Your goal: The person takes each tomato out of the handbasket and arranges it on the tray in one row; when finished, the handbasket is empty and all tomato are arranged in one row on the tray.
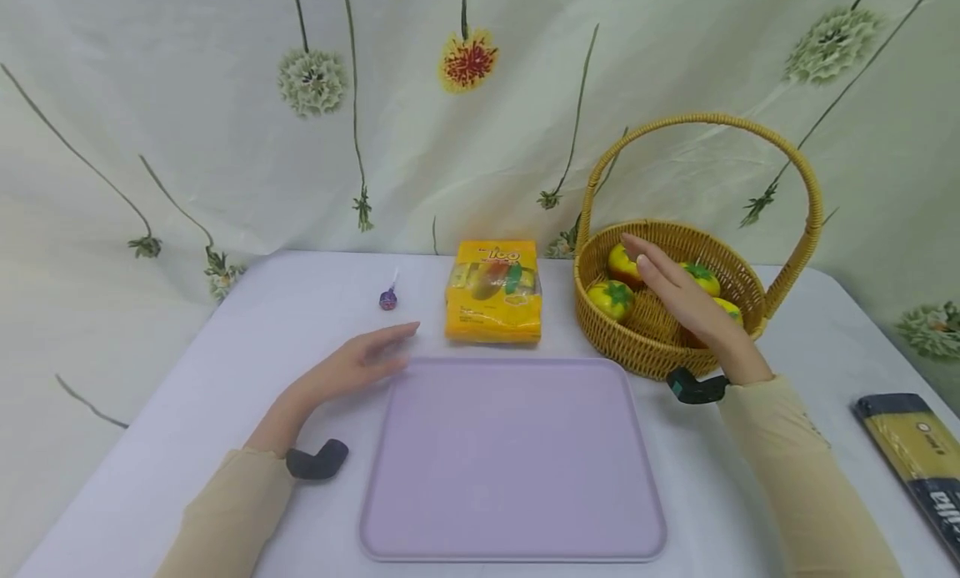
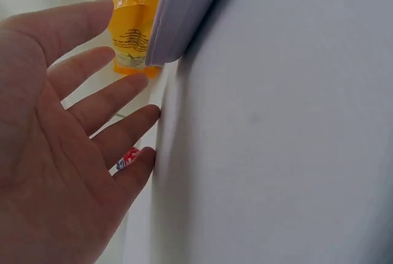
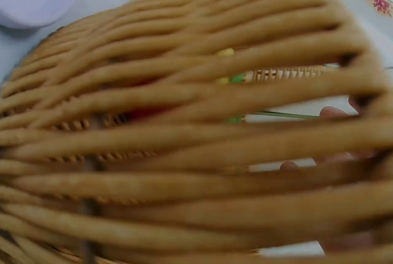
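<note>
My left hand is held with its fingers extended at the far left corner of the lilac tray. Nothing lies in its palm, seen bare in the left wrist view. Over the wicker basket reaches my right hand, fingers straight and pointing toward the back left. Inside the basket sit several yellow fruits with green leafy tops, partly hidden by that hand. In the right wrist view the basket's weave fills most of the picture, with bits of fingers showing through its gaps.
Behind the tray stands a yellow candy bag. A purple-wrapped lollipop lies to its left. The basket's tall arched handle rises at the right. A black-and-gold packet lies at the right edge, and a flowered cloth hangs behind the table.
</note>
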A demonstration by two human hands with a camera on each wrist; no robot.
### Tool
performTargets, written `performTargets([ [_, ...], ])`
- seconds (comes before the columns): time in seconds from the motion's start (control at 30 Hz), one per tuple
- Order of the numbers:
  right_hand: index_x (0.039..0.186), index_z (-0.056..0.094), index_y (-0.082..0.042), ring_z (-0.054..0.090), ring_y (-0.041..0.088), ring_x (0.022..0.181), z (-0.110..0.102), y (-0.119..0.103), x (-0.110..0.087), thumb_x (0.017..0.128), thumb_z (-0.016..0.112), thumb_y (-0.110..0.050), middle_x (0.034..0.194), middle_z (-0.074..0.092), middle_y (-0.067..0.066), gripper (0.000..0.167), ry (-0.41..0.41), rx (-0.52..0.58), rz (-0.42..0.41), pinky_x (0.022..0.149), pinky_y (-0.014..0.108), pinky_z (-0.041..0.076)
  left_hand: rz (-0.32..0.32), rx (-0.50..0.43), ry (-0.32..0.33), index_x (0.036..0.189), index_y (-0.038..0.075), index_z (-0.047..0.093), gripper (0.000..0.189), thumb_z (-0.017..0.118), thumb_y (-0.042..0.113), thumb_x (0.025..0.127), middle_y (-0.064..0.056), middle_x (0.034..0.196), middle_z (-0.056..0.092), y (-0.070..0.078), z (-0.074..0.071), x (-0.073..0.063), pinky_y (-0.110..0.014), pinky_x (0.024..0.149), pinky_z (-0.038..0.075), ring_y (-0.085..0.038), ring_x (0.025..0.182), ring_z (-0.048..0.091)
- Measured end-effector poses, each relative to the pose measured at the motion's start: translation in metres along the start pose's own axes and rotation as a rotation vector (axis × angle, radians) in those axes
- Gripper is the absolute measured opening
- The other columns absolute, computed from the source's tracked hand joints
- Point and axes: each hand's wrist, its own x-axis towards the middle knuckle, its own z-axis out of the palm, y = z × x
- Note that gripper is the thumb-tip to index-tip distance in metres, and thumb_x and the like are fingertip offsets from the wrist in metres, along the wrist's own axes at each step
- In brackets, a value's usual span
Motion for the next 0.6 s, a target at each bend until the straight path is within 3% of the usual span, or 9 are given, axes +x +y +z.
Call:
performTargets([
  [0.27, 0.148, 0.024, -0.009, 0.022, 0.03, 0.135, 0.002, 0.015, 0.006, 0.101, 0.033, -0.04, 0.149, 0.025, 0.013, 0.057, 0.043, 0.0, 0.049, 0.107, 0.053, 0.019, 0.014, -0.063, -0.013, 0.139, 0.008, 0.045, 0.052, 0.062, 0.021, 0.092, -0.003, 0.139, 0.046, -0.01, -0.002, -0.002, -0.036, 0.107, 0.026, -0.018, 0.131, 0.035],
  [0.43, 0.148, 0.023, -0.008, 0.021, 0.03, 0.136, 0.002, 0.017, 0.005, 0.1, 0.034, -0.044, 0.15, 0.024, 0.013, 0.061, 0.032, -0.016, 0.08, 0.106, 0.054, 0.02, 0.038, -0.074, -0.036, 0.139, 0.011, 0.046, 0.05, 0.062, 0.019, 0.092, -0.001, 0.138, 0.047, -0.016, -0.003, -0.003, -0.023, 0.106, 0.025, -0.017, 0.131, 0.035],
  [0.6, 0.148, 0.022, -0.007, 0.023, 0.033, 0.135, 0.002, 0.017, 0.006, 0.1, 0.039, -0.042, 0.15, 0.025, 0.015, 0.062, 0.0, -0.041, 0.101, 0.106, 0.054, 0.022, 0.064, -0.076, -0.046, 0.139, 0.011, 0.046, 0.049, 0.061, 0.018, 0.092, -0.001, 0.138, 0.048, -0.019, -0.002, -0.002, -0.021, 0.105, 0.025, -0.016, 0.131, 0.035],
])
